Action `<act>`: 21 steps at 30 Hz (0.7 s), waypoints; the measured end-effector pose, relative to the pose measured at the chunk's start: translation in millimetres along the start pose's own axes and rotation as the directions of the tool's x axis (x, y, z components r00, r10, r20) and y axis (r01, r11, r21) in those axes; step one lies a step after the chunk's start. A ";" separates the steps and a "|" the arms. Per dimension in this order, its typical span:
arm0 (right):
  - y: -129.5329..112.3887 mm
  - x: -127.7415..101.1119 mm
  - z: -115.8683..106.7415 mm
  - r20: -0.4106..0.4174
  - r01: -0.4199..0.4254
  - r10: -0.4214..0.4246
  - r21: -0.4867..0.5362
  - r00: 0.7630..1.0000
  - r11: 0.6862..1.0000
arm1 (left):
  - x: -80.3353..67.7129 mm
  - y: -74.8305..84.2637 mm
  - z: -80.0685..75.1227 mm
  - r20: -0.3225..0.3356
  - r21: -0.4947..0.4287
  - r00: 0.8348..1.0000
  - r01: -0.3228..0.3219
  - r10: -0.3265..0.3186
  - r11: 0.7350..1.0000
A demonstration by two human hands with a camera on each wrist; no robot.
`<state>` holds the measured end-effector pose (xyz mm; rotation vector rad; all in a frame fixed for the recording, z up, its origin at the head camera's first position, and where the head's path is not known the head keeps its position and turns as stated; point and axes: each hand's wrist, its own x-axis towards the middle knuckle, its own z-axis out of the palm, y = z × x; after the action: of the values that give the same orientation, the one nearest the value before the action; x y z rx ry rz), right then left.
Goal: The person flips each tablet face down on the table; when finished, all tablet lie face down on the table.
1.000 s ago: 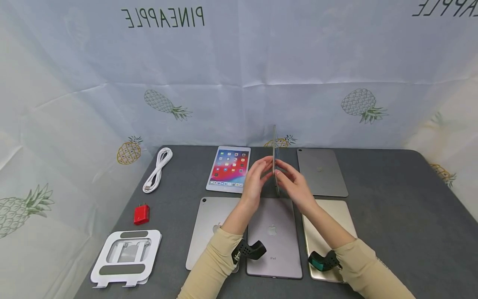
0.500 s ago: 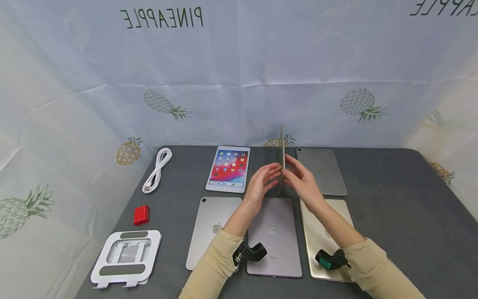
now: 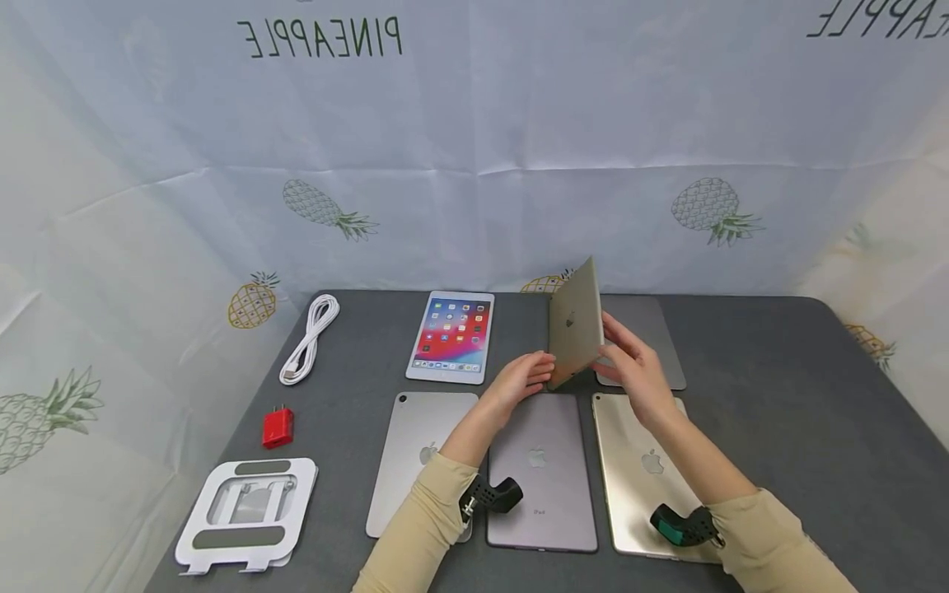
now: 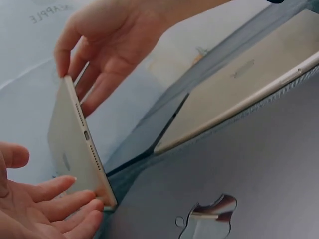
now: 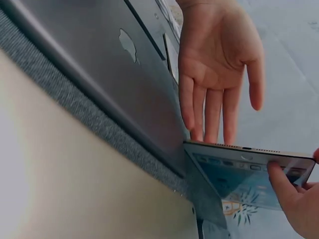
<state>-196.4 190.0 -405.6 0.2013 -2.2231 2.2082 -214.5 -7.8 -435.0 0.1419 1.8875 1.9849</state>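
Observation:
A small gold-backed tablet stands tilted on its long edge behind the middle tablet, its back toward the left. My right hand pinches its raised edge. In the right wrist view a finger of that hand lies on the lit screen. My left hand has its palm turned up and its fingers nearly straight, with fingertips right at the lower edge, as the left wrist view shows. A grey tablet, face down, lies partly hidden behind the tilted one and the right hand.
Three tablets lie face down in front: silver, grey and gold. A white tablet with a lit screen lies behind. At left are a white cable, a red charger and a white folding stand.
The tablet has gone from upright and edge-on to leaning rightward, its gold back coming into view. My right hand moved right with it; the left hand's fingers lowered to the bottom edge.

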 end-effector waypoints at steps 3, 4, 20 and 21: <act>2.6 -2.2 -6.0 0.000 -0.002 0.002 0.015 1.000 1.000 | 1.2 -3.0 -2.2 -0.008 0.027 1.000 0.008 -0.008 1.000; 3.7 -2.9 -7.8 0.001 -0.002 0.002 0.019 1.000 1.000 | 1.4 -3.8 -2.8 -0.011 0.032 1.000 0.010 -0.010 0.999; 24.1 3.2 -8.9 -0.059 -0.167 0.166 0.000 0.984 0.986 | -5.9 -5.5 -20.8 -0.122 0.070 0.993 -0.001 0.009 0.998; 24.5 3.9 -8.3 -0.059 -0.177 0.176 -0.010 0.983 0.984 | -6.7 -5.1 -22.0 -0.127 0.070 0.992 -0.001 0.010 0.998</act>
<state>-203.2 198.1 -429.5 -0.0628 -2.3088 2.2474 -214.7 -30.7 -440.5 0.0408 2.0391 1.9742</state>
